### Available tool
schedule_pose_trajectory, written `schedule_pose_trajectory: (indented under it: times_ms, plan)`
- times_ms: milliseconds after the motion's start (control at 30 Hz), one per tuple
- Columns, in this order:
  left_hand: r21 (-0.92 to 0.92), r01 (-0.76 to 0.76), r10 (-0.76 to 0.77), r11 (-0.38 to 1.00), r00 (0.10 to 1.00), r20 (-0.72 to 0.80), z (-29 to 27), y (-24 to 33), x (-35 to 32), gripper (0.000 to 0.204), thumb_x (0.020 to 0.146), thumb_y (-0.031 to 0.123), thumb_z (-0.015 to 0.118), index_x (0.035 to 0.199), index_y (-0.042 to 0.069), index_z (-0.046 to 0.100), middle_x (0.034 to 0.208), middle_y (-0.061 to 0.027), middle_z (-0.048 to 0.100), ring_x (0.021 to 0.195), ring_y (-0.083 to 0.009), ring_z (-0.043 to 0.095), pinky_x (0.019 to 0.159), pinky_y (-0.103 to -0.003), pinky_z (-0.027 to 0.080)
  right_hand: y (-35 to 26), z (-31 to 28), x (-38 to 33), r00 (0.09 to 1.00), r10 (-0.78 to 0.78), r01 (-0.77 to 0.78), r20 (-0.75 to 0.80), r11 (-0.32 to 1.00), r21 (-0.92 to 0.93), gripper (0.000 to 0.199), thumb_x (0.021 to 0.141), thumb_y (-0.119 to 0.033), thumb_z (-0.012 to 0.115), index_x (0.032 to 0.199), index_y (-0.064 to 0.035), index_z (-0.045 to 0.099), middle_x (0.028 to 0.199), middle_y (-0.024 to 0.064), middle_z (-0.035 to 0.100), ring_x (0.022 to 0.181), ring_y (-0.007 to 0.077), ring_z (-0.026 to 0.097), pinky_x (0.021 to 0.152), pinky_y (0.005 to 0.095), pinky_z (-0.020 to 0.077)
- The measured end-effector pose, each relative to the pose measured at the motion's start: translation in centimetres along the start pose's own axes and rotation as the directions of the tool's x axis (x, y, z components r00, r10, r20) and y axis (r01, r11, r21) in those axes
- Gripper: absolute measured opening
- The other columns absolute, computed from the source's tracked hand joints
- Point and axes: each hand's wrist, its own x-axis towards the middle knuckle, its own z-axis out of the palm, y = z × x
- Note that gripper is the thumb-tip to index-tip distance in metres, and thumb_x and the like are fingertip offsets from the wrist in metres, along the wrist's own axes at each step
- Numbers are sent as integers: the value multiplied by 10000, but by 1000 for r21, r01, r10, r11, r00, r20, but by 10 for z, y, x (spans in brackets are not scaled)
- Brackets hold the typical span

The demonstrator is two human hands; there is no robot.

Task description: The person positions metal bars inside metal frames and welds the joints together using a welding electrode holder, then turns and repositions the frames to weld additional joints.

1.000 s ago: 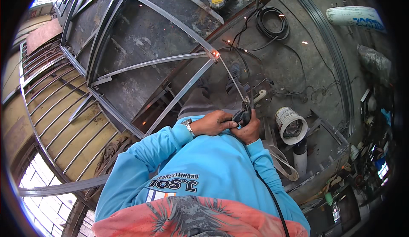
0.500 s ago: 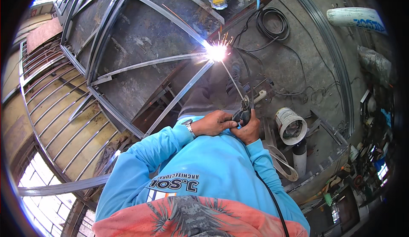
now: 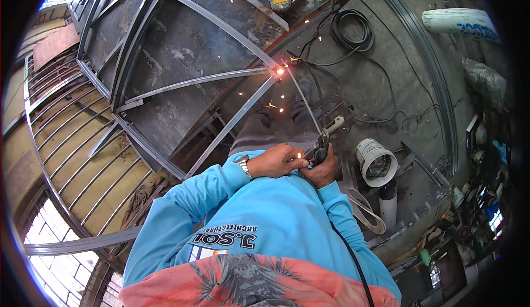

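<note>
My right hand (image 3: 324, 170) is closed around a dark electrode holder (image 3: 317, 152) in front of my belly. A thin welding rod (image 3: 301, 97) slants from it, away and to the left, its tip by a glowing orange spot (image 3: 280, 71). That spot lies at the corner where grey metal bars meet: a long bar (image 3: 221, 25), a curved bar (image 3: 204, 81) and a near bar (image 3: 232, 124). My left hand (image 3: 274, 161), with a metal watch on the wrist, is closed with its fingertips against the holder's left side. Its grip is partly hidden.
A tape measure (image 3: 280, 2) and a flat metal strip (image 3: 255, 4) lie on the dark tabletop (image 3: 165, 59). Coiled black cable (image 3: 352, 29) rests on the floor to the right. Nearer are a white bucket (image 3: 377, 163) and a metal frame (image 3: 430, 174). A barred grille (image 3: 83, 158) stands left.
The bright white arc has died to a small orange glow, with scattered sparks still flying. My hands and the electrode holder have hardly moved.
</note>
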Motion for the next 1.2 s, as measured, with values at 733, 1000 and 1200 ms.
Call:
schedule_pose_trajectory:
  times_ms: [733,1000,1200]
  plan:
    - [-131,58,-62,990,998,-27,0,0,-1,330,991,293,612,1139,5,670,867,-226,676,736,-318,629,703,-397,487,-25,-7,12,997,48,-41,58,993,-112,525,599,-321,845,962,-90,545,704,120,650,658,307,703,604,416,555]
    - [-33,118,-117,992,993,32,0,-4,3,344,987,317,615,1087,-6,678,865,-225,676,730,-328,631,680,-414,478,-21,-6,6,998,60,-58,9,992,-109,527,613,-322,844,957,-65,539,736,146,653,676,332,701,611,425,555]
    - [-39,127,-125,991,991,54,-2,-4,2,337,988,306,614,1102,-4,678,887,-226,679,739,-323,629,689,-414,478,-20,-7,7,999,30,-27,23,992,-121,534,607,-317,842,971,-69,542,730,145,651,675,334,701,604,424,555]
